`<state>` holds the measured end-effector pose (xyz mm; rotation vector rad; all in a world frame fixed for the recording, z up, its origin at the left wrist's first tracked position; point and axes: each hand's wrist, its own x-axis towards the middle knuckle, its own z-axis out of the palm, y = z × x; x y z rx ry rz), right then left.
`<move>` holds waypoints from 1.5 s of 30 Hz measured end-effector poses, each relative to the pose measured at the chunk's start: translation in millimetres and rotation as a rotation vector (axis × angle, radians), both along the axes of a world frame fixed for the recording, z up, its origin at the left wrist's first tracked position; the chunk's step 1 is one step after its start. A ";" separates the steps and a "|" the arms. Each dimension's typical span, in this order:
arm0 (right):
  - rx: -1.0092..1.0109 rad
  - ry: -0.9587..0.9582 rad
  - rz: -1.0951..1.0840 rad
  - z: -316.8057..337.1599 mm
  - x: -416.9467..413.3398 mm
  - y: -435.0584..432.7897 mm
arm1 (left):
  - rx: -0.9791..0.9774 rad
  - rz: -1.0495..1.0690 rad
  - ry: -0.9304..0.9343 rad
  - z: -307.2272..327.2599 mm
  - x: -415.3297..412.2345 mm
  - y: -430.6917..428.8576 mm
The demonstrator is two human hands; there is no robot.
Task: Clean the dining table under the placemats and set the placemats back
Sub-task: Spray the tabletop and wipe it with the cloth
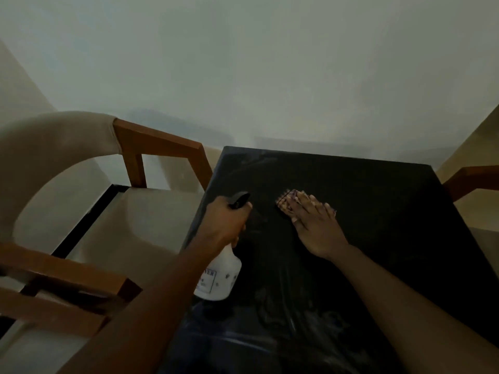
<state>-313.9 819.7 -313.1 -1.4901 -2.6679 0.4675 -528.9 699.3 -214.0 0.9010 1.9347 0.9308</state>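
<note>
Smears and pale streaks run across the dark tabletop, which fills the near and right part of the view and ends at a straight far edge close to a plain pale wall. The left hand hangs over the tabletop's left edge, its grip wrapped tight round the neck of a white spray bottle. The bottle is lifted and tilted, its black trigger head pointing far and to the right, and its printed label is too blurred to read. Just to the right, the right hand lies palm down on the tabletop with the fingers straight and slightly spread, so its grip is wide and holds nothing; it presses flat on a small checked cloth. Only the far left corner and a bit of the right edge of the cloth show past the fingertips. The two hands are near each other but apart. On the left stands a chair with a curved pale back, a pale seat and wooden arms, pulled close against the tabletop's left side. At the far right edge, the wooden arm of another chair shows beside the tabletop.
</note>
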 end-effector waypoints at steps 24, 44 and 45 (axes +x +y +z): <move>0.032 -0.014 -0.187 3.9 -134.7 172.2 | 0.013 0.102 -0.154 -13.1 -23.3 9.9; 0.000 -0.064 0.109 1.6 -277.4 191.7 | 0.131 0.084 -0.126 -26.3 -32.4 7.7; -0.005 -0.062 0.081 1.8 -283.3 193.9 | 0.139 0.085 -0.126 -26.2 -33.8 8.3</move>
